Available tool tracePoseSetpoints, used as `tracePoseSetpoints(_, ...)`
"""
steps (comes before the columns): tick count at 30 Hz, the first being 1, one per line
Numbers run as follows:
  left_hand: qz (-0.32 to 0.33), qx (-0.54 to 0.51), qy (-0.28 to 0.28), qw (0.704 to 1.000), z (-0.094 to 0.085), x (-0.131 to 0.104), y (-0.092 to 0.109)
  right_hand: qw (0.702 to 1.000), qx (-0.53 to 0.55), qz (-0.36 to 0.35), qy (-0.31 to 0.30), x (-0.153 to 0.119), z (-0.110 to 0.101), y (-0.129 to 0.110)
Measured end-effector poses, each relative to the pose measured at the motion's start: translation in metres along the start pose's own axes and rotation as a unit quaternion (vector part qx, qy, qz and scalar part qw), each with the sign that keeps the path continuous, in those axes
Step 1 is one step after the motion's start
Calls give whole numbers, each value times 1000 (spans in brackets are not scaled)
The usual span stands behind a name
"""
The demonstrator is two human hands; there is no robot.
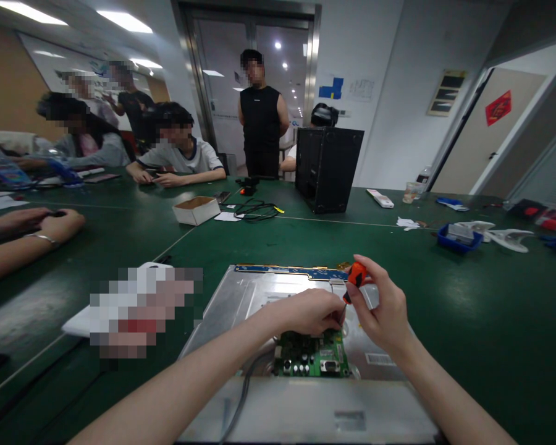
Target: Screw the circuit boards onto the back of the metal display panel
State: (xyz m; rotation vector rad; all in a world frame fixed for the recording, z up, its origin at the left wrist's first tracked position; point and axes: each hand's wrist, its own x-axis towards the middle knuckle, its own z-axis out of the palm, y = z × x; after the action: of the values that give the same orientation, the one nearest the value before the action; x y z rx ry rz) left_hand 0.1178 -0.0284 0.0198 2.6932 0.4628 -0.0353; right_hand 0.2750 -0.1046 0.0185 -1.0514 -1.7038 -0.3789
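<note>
In the head view, my right hand (384, 306) grips the orange and black handle of a screwdriver (357, 274) between thumb and fingers. Its shaft slants down to the fingertips of my left hand (317, 311). Those fingers are curled together at the shaft's lower end, and what they pinch is hidden. Beneath them is a green circuit board (306, 358) with capacitors and a port along its near edge. It sits on the silvery metal back of a flat panel (241, 303). A narrow blue board (278, 270) runs along the panel's far edge, and a grey cable (246, 395) crosses its near left part.
On the green table (482, 321) are a black computer case (336, 170), a small open box (197, 211), a coiled black cable (259, 211) and a blue tray (458, 240). A partly blurred white object (81, 318) lies left. Another person's hands (50, 225) rest further left; several people are beyond.
</note>
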Motion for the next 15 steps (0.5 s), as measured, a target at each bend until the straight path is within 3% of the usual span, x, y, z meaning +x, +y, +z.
tracePoseSetpoints(15,15,10,-9,1000,-2,-2,-4,1000,-6,-4,27,-1,4,2)
